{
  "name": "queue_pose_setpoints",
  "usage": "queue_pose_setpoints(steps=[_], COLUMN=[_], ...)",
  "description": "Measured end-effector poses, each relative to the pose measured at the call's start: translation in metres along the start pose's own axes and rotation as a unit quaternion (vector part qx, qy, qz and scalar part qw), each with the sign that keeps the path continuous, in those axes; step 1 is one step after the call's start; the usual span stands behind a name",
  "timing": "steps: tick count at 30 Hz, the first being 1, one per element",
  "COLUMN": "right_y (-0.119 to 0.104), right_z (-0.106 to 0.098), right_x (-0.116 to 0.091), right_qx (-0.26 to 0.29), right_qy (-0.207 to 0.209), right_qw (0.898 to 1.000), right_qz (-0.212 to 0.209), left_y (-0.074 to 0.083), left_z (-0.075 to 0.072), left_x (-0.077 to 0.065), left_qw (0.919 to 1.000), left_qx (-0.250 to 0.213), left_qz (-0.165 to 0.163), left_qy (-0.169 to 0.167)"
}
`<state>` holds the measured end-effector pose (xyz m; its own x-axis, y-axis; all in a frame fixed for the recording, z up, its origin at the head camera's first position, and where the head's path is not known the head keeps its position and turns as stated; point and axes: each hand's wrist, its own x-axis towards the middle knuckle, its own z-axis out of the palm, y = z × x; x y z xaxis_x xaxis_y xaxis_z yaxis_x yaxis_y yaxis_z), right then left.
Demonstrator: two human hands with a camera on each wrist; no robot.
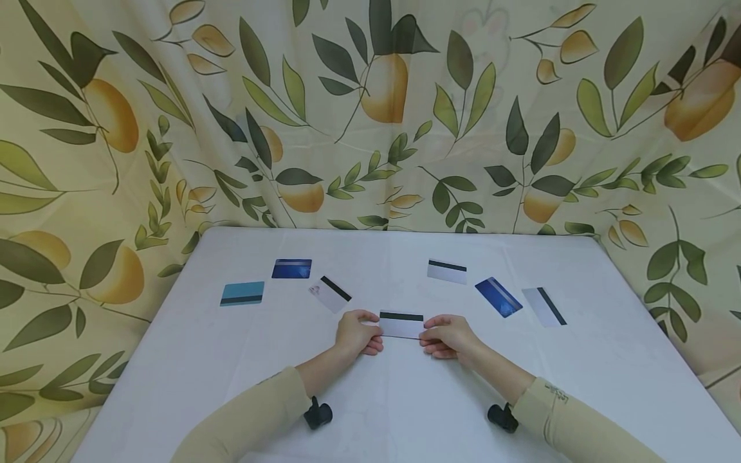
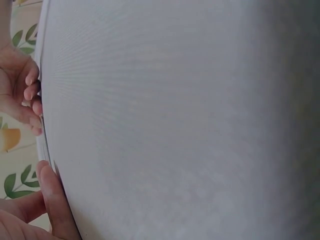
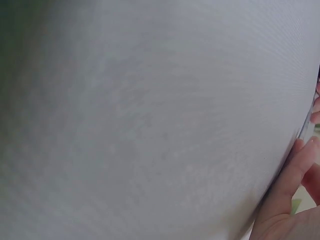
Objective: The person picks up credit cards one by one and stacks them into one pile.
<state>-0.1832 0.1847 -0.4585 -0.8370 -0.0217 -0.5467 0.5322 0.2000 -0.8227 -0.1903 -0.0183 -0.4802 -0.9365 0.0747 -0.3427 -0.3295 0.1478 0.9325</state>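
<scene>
A white card with a black magnetic stripe (image 1: 401,328) lies level near the middle of the table, stripe on the far side. My left hand (image 1: 356,333) pinches its left short edge between thumb and forefinger. At the opposite edge, my right hand (image 1: 451,336) pinches it the same way, other fingers loosely bent beneath. In the left wrist view the left hand (image 2: 52,205) is at the lower left, with the other hand farther up. The right wrist view has the right hand (image 3: 287,200) at its lower right, fingertips low against the white tabletop.
On the white table (image 1: 382,405), to the left, are a teal card (image 1: 242,292), a blue card (image 1: 292,269) and a tilted white card (image 1: 330,294). Rightward lie a white card (image 1: 447,272), a tilted blue card (image 1: 498,297) and a slanted white card (image 1: 543,307). Behind hangs a patterned curtain (image 1: 359,161).
</scene>
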Motion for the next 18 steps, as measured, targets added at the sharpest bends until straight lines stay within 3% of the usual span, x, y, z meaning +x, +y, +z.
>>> queue_pose_setpoints(steps=[18], right_y=[0.0021], right_z=[0.0016], right_x=[0.0026], right_qx=[-0.019], right_qy=[0.013], right_qw=[1.0], right_qz=[-0.018], left_y=[0.0007], left_z=[-0.0007], left_x=[-0.0018], left_qw=[0.9999], left_qx=[0.006], left_qz=[-0.008], left_qy=[-0.002])
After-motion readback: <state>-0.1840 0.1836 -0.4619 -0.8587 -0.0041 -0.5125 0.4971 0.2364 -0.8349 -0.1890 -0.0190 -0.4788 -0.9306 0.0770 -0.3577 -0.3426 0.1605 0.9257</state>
